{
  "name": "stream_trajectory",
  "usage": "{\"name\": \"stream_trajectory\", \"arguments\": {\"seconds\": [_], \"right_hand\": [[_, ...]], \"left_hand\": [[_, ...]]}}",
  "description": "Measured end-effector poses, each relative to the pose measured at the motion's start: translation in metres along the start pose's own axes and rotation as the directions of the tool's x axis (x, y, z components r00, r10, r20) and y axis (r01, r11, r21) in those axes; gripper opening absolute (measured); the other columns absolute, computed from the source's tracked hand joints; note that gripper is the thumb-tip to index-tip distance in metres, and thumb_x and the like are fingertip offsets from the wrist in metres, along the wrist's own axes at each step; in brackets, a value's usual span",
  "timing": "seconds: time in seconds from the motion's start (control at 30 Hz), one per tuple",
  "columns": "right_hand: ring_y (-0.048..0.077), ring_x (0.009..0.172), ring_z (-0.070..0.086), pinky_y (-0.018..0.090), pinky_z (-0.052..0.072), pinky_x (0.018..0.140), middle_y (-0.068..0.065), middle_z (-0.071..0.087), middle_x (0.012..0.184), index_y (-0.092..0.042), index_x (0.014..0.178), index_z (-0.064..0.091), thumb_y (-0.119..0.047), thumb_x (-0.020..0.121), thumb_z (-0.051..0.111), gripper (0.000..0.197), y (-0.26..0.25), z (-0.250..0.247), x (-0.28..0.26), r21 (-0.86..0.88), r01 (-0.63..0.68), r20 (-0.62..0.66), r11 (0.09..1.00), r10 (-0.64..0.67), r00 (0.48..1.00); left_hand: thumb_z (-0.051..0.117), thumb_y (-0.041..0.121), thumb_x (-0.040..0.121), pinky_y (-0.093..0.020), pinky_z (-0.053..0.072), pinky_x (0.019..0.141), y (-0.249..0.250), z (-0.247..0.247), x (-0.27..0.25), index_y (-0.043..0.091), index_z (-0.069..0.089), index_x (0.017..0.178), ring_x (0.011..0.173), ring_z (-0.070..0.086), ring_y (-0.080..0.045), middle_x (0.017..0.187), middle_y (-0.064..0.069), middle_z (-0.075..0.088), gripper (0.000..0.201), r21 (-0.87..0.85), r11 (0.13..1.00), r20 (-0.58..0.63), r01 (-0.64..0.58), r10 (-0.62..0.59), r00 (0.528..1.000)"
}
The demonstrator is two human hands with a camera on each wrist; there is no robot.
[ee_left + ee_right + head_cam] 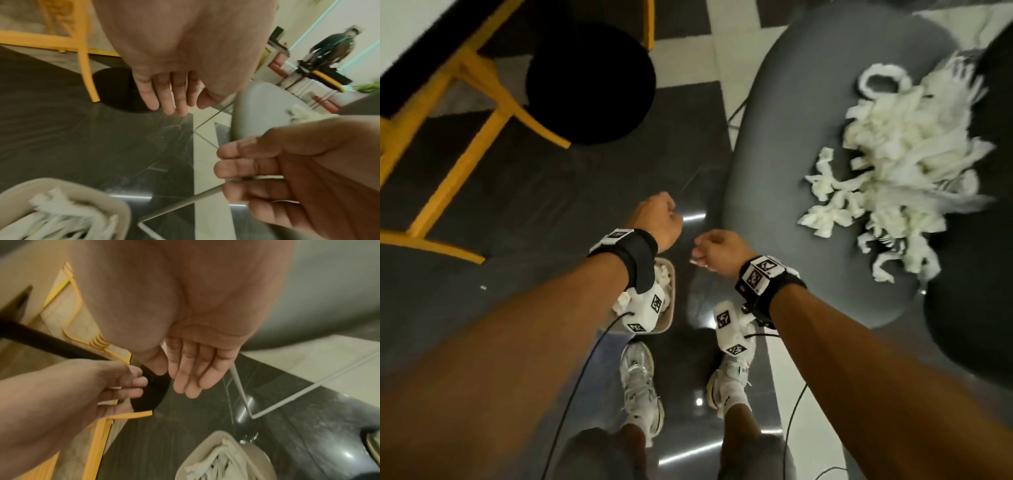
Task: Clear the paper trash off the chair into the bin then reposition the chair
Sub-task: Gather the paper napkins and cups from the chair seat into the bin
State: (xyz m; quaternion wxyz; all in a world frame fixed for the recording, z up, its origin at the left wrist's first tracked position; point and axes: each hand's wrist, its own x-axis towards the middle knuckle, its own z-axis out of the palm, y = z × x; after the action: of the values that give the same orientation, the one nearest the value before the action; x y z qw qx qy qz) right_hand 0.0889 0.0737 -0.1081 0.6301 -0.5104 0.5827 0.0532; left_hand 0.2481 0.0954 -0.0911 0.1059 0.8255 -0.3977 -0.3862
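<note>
While both hands hang over the dark floor (571,192), neither holds anything. The left hand (659,219) has its fingers (164,95) straight and close together, pointing down, with the thumb lying loosely alongside — relaxed, touching nothing. The right hand (717,251) is much the same: its fingers (193,374) are extended, side by side, slightly bent at the tips, and bare of paper. The two hands sit near each other but apart, with a gap of floor between them.

Below the left wrist stands the bin (669,301), a pale beige tub with rounded corners, already holding shredded white paper strips (211,465); it lies under and behind the fingers of both hands rather than beneath the fingertips.

To the right of the right hand's fingers is the grey chair (791,144), its seat edge just beside them. A heap of white paper shreds (893,171) still lies on the seat, well beyond the fingertips toward the chair's far side, some pieces scattered nearer the front edge. Thin metal chair legs (287,399) run along the floor ahead of the right fingers.

Ahead of the left fingers sits a round black base (590,82) on the floor, and further left a yellow wooden frame (482,113). The person's white sneakers (638,383) stand below the wrists — cables trail beside them.
</note>
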Motion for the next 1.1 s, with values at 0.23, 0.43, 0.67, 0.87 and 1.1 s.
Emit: {"name": "stream_trajectory", "arguments": {"seconds": [0.23,0.43,0.67,0.87,1.1], "right_hand": [[0.025,0.067,0.068,0.049,0.059,0.077,0.004,0.074,0.074,-0.021,0.072,0.067,-0.033,0.074,0.054,0.018,0.027,-0.153,-0.043,0.015,0.056,-0.235,0.998,-0.051,0.971],[0.024,0.087,0.072,0.04,0.059,0.087,0.002,0.077,0.091,-0.025,0.093,0.071,-0.023,0.088,0.053,0.019,0.05,-0.262,-0.062,-0.151,0.01,-0.419,0.988,-0.074,0.905],[0.016,0.09,0.067,0.03,0.055,0.081,-0.004,0.071,0.096,-0.021,0.101,0.069,-0.027,0.089,0.056,0.019,0.062,-0.323,-0.054,-0.253,0.024,-0.614,0.967,-0.179,0.769],[0.031,0.133,0.039,0.04,0.04,0.108,0.01,0.038,0.147,-0.017,0.135,0.048,-0.018,0.086,0.063,0.051,0.055,-0.365,-0.041,-0.354,-0.206,-0.774,0.912,-0.163,0.612],[0.036,0.118,0.059,0.05,0.05,0.101,0.011,0.062,0.13,-0.024,0.13,0.057,-0.022,0.085,0.063,0.045,0.044,-0.371,-0.033,-0.442,-0.323,-0.664,0.837,-0.062,0.745]], "left_hand": [[0.065,0.03,0.081,-0.042,0.038,0.108,0.161,0.063,0.005,0.017,0.05,0.134,0.127,0.043,-0.031,0.134,-0.009,0.049,0.057,0.18,0.874,0.103,-0.451,0.439,0.892],[0.075,0.045,0.072,-0.049,0.026,0.115,0.233,0.137,0.021,0.028,0.035,0.148,0.145,0.023,-0.032,0.157,-0.006,0.026,0.087,0.357,0.764,0.278,-0.537,0.462,0.842],[0.075,0.026,0.082,-0.057,0.028,0.114,0.247,0.166,0.044,0.034,0.049,0.141,0.15,0.012,-0.034,0.162,-0.004,0.019,0.065,0.476,0.67,0.416,-0.57,0.399,0.817],[0.06,0.004,0.084,-0.032,0.043,0.078,0.23,0.149,0.046,0.01,0.059,0.101,0.1,0.059,-0.034,0.106,-0.011,0.061,0.018,0.317,0.79,0.317,-0.524,0.432,0.844],[0.049,0.04,0.08,-0.041,0.053,0.065,0.214,0.116,0.032,0.018,0.052,0.079,0.071,0.062,-0.03,0.071,-0.004,0.063,0.023,0.104,0.919,0.19,-0.38,0.357,0.915]]}}
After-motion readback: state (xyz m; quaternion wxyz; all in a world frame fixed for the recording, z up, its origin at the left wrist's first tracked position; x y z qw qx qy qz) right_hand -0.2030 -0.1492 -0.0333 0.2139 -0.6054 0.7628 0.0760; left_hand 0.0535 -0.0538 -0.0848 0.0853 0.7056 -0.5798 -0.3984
